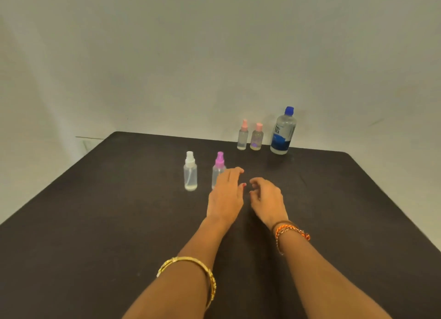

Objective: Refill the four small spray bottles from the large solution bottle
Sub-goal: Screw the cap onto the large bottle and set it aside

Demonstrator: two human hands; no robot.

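The large solution bottle (283, 132), clear with a blue cap and blue label, stands upright at the table's far edge. Left of it stand two small spray bottles with pink tops (243, 136) (257, 138). Nearer, a white-topped spray bottle (190, 173) and a purple-topped spray bottle (218, 169) stand side by side. My left hand (225, 194) reaches out, fingers fairly straight, just right of the purple-topped bottle and partly covering its lower body; it holds nothing. My right hand (266, 198) hovers beside it with loosely curled fingers, empty.
The black table (95, 223) ends at a pale wall behind the bottles. Its right edge runs diagonally at the right. I wear a gold bangle (191, 271) on my left forearm and thread bracelets (290, 231) on my right wrist.
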